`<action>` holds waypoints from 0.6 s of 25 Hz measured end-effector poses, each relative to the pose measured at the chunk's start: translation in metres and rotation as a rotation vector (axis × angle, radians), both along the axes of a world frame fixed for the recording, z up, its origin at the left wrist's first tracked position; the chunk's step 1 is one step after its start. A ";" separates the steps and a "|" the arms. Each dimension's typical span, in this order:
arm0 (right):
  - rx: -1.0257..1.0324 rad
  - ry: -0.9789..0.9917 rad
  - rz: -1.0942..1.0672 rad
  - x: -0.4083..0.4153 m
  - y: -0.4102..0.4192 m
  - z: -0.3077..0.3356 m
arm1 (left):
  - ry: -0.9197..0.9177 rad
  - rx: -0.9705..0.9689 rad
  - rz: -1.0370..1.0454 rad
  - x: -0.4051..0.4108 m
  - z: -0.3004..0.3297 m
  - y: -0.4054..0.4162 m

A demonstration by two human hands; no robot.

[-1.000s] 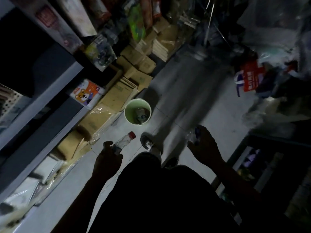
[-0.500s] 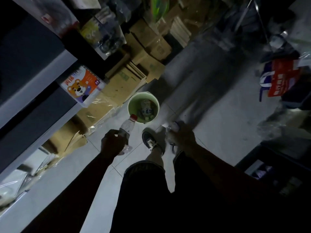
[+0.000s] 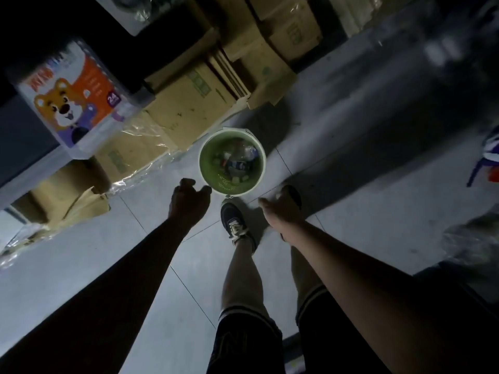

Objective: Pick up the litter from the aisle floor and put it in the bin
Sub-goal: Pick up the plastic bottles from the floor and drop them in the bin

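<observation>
1. The bin [image 3: 232,164], a round pail with a pale rim and green inside, is standing on the grey tiled floor [image 3: 189,265] just in front of the person's feet.
2. Litter [image 3: 237,160] is lying in the bottom of the bin: crumpled wrappers and clear plastic pieces, too jumbled and dim to tell apart.
3. The left hand [image 3: 189,201] is hanging just left of the bin's near rim, its grip loose, fingers lightly curled and holding nothing.
4. The right hand [image 3: 280,209] is hanging just right of the bin's near edge, its grip also empty as far as the dim view shows, fingers relaxed and pointing down.
5. A dark shoe with pale laces [image 3: 233,221] is standing on the floor between the two hands, its toe near the bin.
6. Flattened cardboard boxes [image 3: 189,103] are lining the aisle's left side, behind the bin, some under clear plastic wrap.
7. A pack with an orange cartoon bear [image 3: 70,95] is sitting on the shelf edge above the boxes.
</observation>
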State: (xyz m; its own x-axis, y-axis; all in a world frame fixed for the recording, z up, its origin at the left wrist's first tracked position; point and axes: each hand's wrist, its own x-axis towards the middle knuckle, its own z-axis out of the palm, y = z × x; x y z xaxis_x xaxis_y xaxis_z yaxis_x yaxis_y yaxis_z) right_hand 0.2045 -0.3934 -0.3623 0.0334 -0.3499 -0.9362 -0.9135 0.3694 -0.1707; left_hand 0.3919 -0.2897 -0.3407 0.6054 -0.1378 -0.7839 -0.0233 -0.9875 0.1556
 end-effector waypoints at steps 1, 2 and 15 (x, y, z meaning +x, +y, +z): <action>0.016 -0.004 0.111 -0.012 0.002 0.011 | 0.004 0.001 -0.013 -0.007 0.011 0.006; 0.047 -0.016 0.213 -0.026 0.003 0.026 | 0.019 -0.004 -0.030 -0.015 0.024 0.015; -0.168 -0.269 1.071 -0.064 -0.055 0.270 | -0.056 -0.090 0.163 -0.146 0.256 0.090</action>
State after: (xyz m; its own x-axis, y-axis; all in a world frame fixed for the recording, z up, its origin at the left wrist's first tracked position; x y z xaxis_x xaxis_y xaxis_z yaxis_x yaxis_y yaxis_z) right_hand 0.1403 -0.4486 -0.0927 0.5875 -0.1405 -0.7969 -0.6724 -0.6326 -0.3842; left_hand 0.2457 -0.2000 -0.0851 0.6680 -0.1024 -0.7370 0.1251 -0.9609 0.2469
